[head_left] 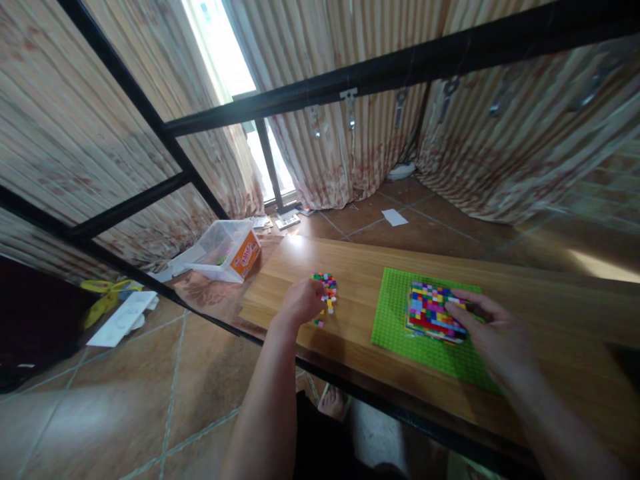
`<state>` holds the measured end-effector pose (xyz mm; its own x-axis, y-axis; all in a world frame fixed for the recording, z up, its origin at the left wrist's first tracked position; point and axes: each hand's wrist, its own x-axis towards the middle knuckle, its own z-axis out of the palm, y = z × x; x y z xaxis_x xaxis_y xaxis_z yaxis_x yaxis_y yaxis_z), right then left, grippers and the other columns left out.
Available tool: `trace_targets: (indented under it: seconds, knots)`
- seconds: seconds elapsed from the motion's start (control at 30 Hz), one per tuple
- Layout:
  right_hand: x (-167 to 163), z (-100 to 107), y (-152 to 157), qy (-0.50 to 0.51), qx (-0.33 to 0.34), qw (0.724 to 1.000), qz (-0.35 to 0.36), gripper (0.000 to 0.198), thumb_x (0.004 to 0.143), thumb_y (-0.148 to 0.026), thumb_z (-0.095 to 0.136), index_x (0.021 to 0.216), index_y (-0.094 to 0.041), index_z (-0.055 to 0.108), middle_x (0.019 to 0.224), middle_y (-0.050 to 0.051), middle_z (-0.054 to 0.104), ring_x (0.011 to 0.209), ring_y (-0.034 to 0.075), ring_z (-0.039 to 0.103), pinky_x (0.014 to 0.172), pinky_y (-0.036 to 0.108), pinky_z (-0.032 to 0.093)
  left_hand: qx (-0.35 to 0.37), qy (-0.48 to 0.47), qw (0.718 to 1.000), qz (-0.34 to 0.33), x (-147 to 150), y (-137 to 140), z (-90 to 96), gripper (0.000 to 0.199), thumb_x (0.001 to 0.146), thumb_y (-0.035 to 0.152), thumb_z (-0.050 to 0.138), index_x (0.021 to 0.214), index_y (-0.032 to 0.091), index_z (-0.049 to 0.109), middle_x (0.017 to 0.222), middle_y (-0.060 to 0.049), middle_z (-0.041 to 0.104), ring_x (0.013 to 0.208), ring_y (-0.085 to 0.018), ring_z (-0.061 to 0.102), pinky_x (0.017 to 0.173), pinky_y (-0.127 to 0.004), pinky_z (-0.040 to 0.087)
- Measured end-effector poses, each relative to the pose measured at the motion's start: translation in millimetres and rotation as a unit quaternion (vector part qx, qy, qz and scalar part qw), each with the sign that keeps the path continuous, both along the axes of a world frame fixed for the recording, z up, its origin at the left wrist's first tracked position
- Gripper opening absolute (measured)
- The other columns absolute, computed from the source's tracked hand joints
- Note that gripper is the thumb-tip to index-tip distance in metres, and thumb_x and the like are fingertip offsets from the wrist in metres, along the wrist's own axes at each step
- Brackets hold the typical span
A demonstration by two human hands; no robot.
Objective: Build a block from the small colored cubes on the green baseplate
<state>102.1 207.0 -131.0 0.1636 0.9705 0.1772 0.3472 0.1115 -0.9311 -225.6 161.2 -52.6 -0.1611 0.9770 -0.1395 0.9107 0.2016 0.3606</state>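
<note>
A block built of many coloured toy bricks (433,312) sits on a green studded baseplate (389,313) on the wooden table. My right hand (495,327) is at the block's right end, with thumb and fingers closed against its edge and top. Whether a single brick is also between those fingertips cannot be seen. To the left, my left hand (303,301) reaches into a small heap of loose toy bricks (329,283). Its fingers are curled together, and their tips are partly hidden, so what they pinch cannot be made out.
The narrow wooden table (353,263) has a dark metal frame. Beyond its left end stands a clear plastic bin (220,250) with an orange label. A black rail (380,70) with hanging metal pieces crosses ahead, before striped curtains (320,160). White paper (394,217) lies on the tiled floor.
</note>
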Motion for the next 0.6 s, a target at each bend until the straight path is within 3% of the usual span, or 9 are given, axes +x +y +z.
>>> trace_targets:
  seconds: [0.1, 0.33, 0.6]
  knots:
    - [-1, 3, -1, 0.007, -0.040, 0.999, 0.003, 0.043, 0.072, -0.050, 0.073, 0.107, -0.025, 0.075, 0.089, 0.005, 0.075, 0.072, 0.020, 0.069, 0.059, 0.030, 0.055, -0.006, 0.022, 1.000, 0.014, 7, 4, -5.3, 0.016, 0.069, 0.018, 0.069, 0.083, 0.021, 0.076, 0.082, -0.006, 0.073, 0.082, -0.021, 0.067, 0.077, -0.030, 0.050]
    - [-4, 9, -2, 0.038, -0.049, 0.998, 0.008, 0.043, 0.071, -0.051, 0.074, 0.105, -0.025, 0.075, 0.090, 0.005, 0.075, 0.072, 0.021, 0.069, 0.060, 0.031, 0.056, -0.025, 0.062, 0.996, 0.059, 24, 9, -3.4, 0.007, 0.072, 0.023, 0.070, 0.078, 0.022, 0.075, 0.089, -0.008, 0.075, 0.089, -0.024, 0.069, 0.078, -0.030, 0.051]
    - [-8, 20, -5, 0.020, -0.059, 0.998, -0.012, 0.040, 0.069, -0.050, 0.074, 0.099, -0.024, 0.076, 0.086, 0.006, 0.075, 0.072, 0.020, 0.069, 0.060, 0.031, 0.054, -0.028, 0.092, 0.993, 0.063, 32, 15, -8.6, 0.014, 0.080, 0.029, 0.065, 0.083, 0.024, 0.077, 0.095, -0.011, 0.076, 0.094, -0.026, 0.070, 0.081, -0.033, 0.053]
